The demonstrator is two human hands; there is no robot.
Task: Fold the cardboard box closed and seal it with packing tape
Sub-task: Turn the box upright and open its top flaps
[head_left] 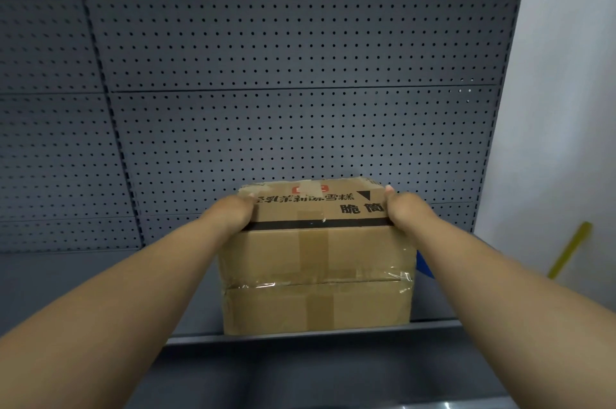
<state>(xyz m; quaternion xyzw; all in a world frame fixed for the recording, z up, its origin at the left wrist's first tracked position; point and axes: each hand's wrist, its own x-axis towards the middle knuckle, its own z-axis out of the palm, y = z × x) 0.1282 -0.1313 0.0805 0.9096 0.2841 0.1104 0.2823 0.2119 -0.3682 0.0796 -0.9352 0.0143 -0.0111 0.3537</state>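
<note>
A brown cardboard box (316, 262) stands on a grey metal shelf (100, 282), close to the shelf's front edge. Its flaps are folded shut, and clear and brown tape strips cross the side facing me. Black printed characters and a black band run along its upper part. My left hand (233, 211) grips the box's upper left corner, fingers curled over the edge. My right hand (403, 208) grips the upper right corner the same way. Both arms reach forward to the box. No tape roll is in view.
A grey perforated back panel (300, 75) rises behind the shelf. A white wall (566, 108) stands at right, with a yellow stick (570, 250) leaning against it. Something blue (425, 263) peeks out behind the box's right side. A lower shelf edge (333, 375) lies below.
</note>
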